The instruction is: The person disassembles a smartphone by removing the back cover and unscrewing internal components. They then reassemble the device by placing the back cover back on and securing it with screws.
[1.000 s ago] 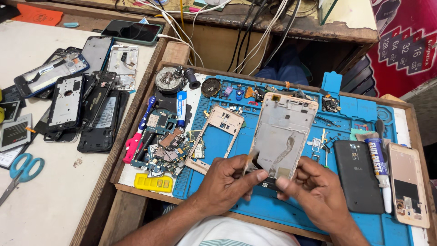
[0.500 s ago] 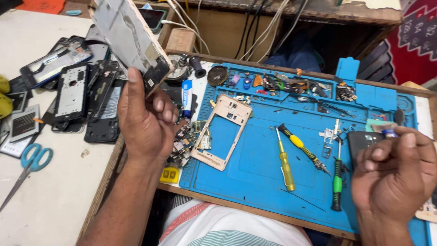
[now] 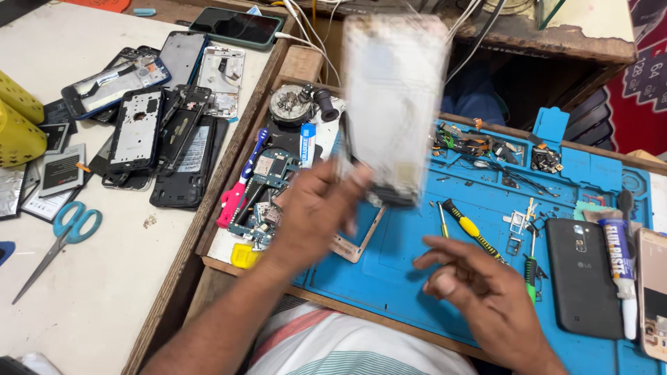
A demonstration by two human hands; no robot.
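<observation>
L hand (image 3: 316,208) has its grip pinched on the lower edge of a pale, blurred phone frame w/ screen (image 3: 392,104), upright over the blue silicone mat (image 3: 389,257). R hand (image 3: 479,292) is spread, empty. Risk: thin edge hold, frame could slip onto the yellow-handled screwdriver (image 3: 469,228).

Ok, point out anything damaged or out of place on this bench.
Several stripped phones lie heaped with backs off on the white table. Loose circuit boards are piled at the blue mat edge. The left hand holds a bare phone frame, blurred.
</observation>
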